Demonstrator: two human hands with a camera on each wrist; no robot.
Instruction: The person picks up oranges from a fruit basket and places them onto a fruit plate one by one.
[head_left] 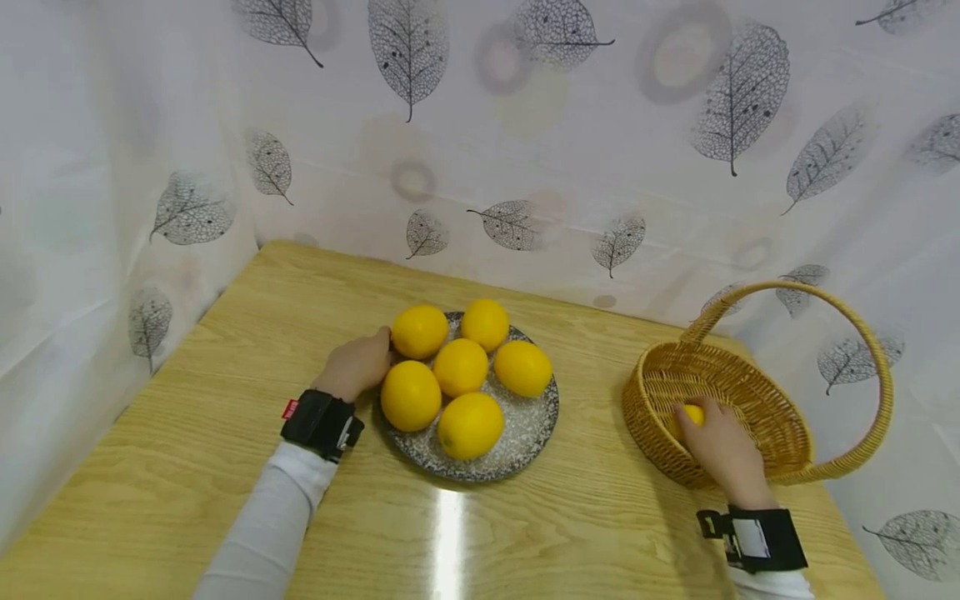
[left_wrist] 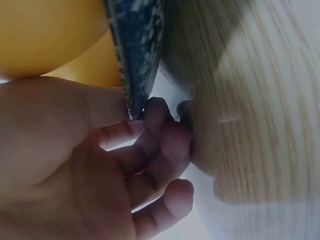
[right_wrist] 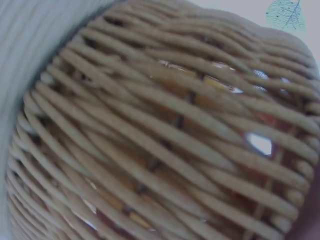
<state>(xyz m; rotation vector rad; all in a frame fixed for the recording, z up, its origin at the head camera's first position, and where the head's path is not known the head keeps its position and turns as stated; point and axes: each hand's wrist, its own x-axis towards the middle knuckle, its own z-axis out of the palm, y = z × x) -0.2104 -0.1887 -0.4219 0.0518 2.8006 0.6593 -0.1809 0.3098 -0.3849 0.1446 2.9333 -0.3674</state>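
A speckled grey plate (head_left: 530, 425) bears several yellow lemons (head_left: 471, 426). At its left edge my left hand (head_left: 356, 367) grips the rim; in the left wrist view the thumb lies above the plate's edge (left_wrist: 142, 50) and curled fingers (left_wrist: 175, 140) are beneath it. On the right, my right hand (head_left: 723, 446) reaches into a wicker basket (head_left: 637, 408) and holds a lemon (head_left: 692, 414) low inside, near the near-left wall. The woven wall (right_wrist: 165, 120) fills the right wrist view and hides most of that hand.
Both things stand on a light wood table (head_left: 592, 500). The basket's tall arched handle (head_left: 870, 350) rises on the right side. A white curtain with leaf prints (head_left: 517, 142) hangs behind the table and along its sides.
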